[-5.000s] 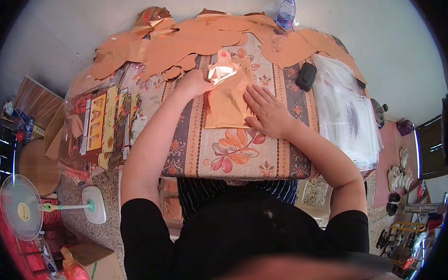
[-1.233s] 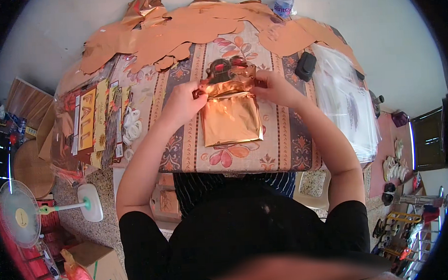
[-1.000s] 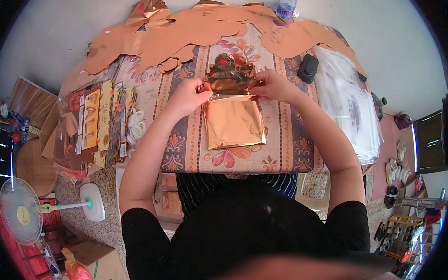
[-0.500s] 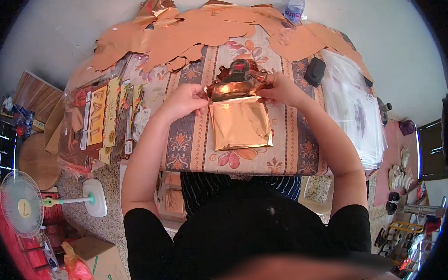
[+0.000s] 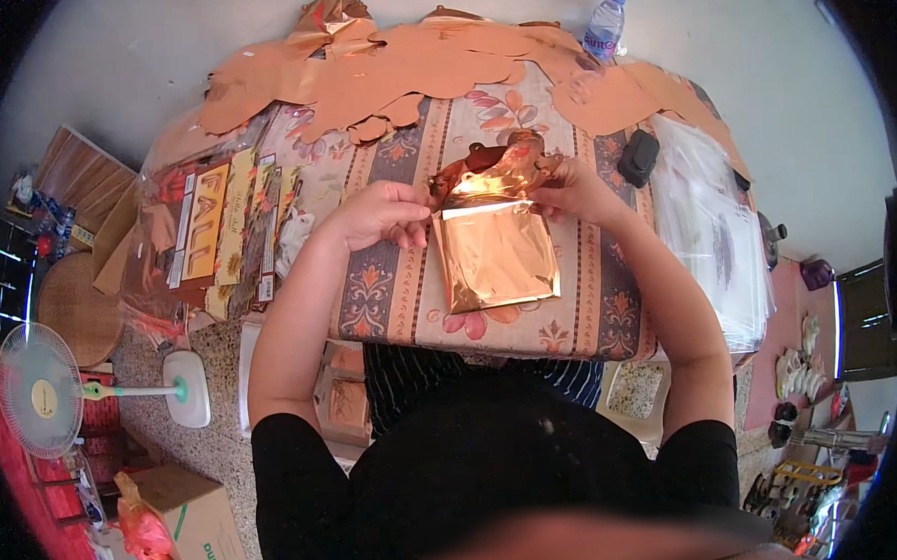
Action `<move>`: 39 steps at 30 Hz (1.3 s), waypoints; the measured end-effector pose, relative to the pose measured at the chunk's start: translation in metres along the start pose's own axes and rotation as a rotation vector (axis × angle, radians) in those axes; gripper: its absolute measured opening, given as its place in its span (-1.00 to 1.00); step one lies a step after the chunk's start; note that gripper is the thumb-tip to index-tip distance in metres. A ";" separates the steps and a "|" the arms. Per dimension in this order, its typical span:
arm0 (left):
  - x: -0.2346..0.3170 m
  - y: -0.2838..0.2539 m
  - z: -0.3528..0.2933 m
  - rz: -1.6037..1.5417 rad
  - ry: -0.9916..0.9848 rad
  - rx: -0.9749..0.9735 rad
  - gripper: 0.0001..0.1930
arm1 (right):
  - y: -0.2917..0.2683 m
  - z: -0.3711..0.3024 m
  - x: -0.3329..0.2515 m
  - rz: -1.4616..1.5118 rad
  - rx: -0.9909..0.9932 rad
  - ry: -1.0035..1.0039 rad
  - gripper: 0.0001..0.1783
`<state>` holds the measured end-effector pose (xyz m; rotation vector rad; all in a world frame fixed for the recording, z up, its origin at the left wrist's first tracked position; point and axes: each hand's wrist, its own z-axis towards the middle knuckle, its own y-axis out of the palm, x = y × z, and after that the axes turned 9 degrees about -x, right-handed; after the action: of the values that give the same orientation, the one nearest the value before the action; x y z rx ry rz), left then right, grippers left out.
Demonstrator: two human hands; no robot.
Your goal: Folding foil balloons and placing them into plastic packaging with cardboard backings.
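Squarish copper foil [image 5: 498, 258] gleamed, pinched by the right hand [image 5: 583, 192]!
Left hand [image 5: 381, 215] curled alongside, grip unclear; beige floral cloth [image 5: 401, 297] beneath the fingers, pale wall [image 5: 159, 72] beyond.

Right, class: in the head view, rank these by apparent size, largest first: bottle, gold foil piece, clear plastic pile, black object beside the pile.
1. Clear plastic pile
2. Gold foil piece
3. Bottle and black object: too alike to rank; the bottle is longer.
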<state>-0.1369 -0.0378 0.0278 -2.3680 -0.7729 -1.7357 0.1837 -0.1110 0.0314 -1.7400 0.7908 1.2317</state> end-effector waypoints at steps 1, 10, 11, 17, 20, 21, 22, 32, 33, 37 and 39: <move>0.001 0.002 -0.002 -0.035 0.010 -0.018 -0.80 | 0.000 0.000 0.001 0.000 0.000 0.000 -0.93; -0.001 0.008 -0.002 -0.041 0.013 0.015 -0.78 | -0.002 -0.002 -0.001 0.009 -0.022 -0.008 -0.94; -0.001 0.008 -0.002 -0.039 0.000 0.019 -0.79 | -0.002 -0.002 -0.002 0.013 -0.028 -0.011 -0.94; 0.004 0.017 0.001 -0.023 -0.012 0.061 -0.78 | -0.001 -0.002 0.000 0.029 -0.015 -0.030 -0.91; 0.003 0.019 0.004 0.026 -0.012 0.119 -0.79 | 0.000 -0.003 -0.007 -0.003 -0.024 0.024 -0.93; 0.003 0.021 0.006 0.027 -0.013 0.118 -0.79 | 0.000 -0.003 -0.010 -0.023 -0.027 0.071 -0.93; 0.003 0.023 0.007 0.072 0.005 0.170 -0.80 | 0.001 -0.003 -0.008 -0.023 -0.026 0.072 -0.93; 0.002 0.033 0.015 0.273 0.026 0.401 -0.84 | 0.003 0.007 -0.002 0.005 -0.014 -0.004 -0.92; 0.000 0.033 0.016 0.274 0.025 0.398 -0.84 | 0.003 0.006 -0.003 -0.011 -0.016 -0.018 -0.92; -0.008 0.035 0.017 0.310 0.116 0.474 -0.90 | 0.005 0.005 -0.014 -0.002 -0.025 0.045 -0.89; -0.008 0.039 0.016 0.309 0.114 0.484 -0.92 | 0.005 0.004 -0.017 0.008 -0.038 0.060 -0.88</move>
<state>-0.1068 -0.0682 0.0226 -1.9283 -0.6721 -1.3594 0.1728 -0.1095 0.0460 -1.8130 0.8149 1.2122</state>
